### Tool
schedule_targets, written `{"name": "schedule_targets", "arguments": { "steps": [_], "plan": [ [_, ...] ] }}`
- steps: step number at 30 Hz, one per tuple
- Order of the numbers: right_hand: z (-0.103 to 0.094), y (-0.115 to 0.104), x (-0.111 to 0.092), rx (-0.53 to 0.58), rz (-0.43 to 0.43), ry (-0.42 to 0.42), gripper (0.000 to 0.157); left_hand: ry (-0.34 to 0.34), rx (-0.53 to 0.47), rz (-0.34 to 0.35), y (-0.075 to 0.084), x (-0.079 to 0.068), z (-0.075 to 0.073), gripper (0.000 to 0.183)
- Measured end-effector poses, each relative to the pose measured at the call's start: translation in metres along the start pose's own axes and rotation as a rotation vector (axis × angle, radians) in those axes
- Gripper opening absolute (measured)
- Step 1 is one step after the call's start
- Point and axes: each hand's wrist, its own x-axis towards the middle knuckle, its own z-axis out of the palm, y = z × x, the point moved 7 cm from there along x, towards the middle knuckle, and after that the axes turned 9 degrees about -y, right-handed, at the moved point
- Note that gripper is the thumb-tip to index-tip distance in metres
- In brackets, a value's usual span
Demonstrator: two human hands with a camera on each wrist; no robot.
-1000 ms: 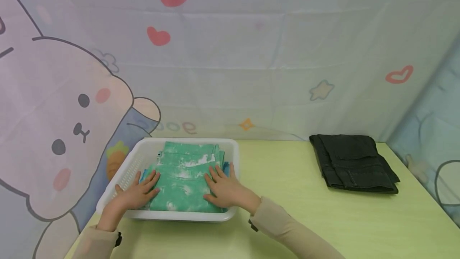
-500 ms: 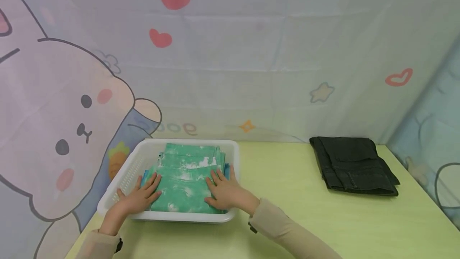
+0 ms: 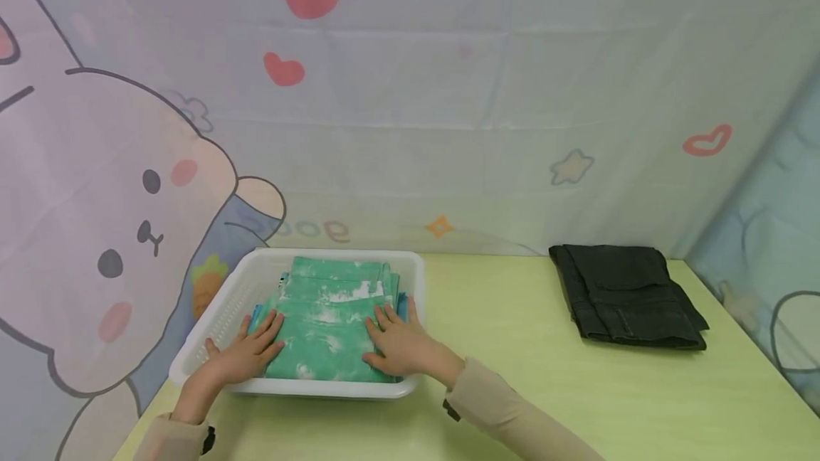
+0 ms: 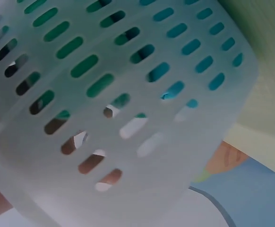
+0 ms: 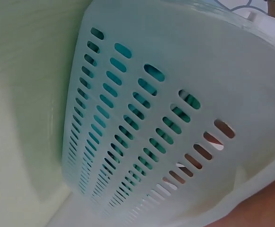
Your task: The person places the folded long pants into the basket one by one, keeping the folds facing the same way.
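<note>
A white plastic basket [image 3: 256, 262] with slotted walls stands on the table's left part. Inside it lies a folded green-and-white tie-dye garment [image 3: 327, 333], on top of other folded cloth with blue edges showing. My left hand [image 3: 243, 358] rests on the garment's left edge, fingers spread and straight. On the right edge my right hand [image 3: 400, 338] lies likewise, fingers spread. In the left wrist view the slotted basket wall [image 4: 128, 104] fills most of the picture, with green and blue cloth behind it. The right wrist view also shows the basket wall [image 5: 142, 123], cloth behind its slots.
Folded black jeans [image 3: 631, 297] lie at the table's back right. The light green table [image 3: 500, 347] spans the area between basket and jeans. Behind it hangs a printed cloth backdrop [image 3: 410, 91] with a cartoon rabbit and hearts.
Both hands stay on the green-and-white garment, almost unmoved. The head view has tilted slightly, so the whole scene sits a little lower in the picture.
</note>
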Motion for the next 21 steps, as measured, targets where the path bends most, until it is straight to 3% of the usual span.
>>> {"name": "schedule_targets", "arguments": {
  "steps": [13, 21],
  "plan": [
    [-0.008, 0.001, -0.008, 0.078, -0.087, 0.146, 0.052, 0.027, -0.034, -0.01, 0.014, -0.012, -0.009, 0.07],
    [-0.011, 0.005, -0.015, 0.145, -0.105, 0.228, 0.044, 0.109, -0.015, 0.015, 0.021, -0.011, -0.011, 0.065]
  ]
}}
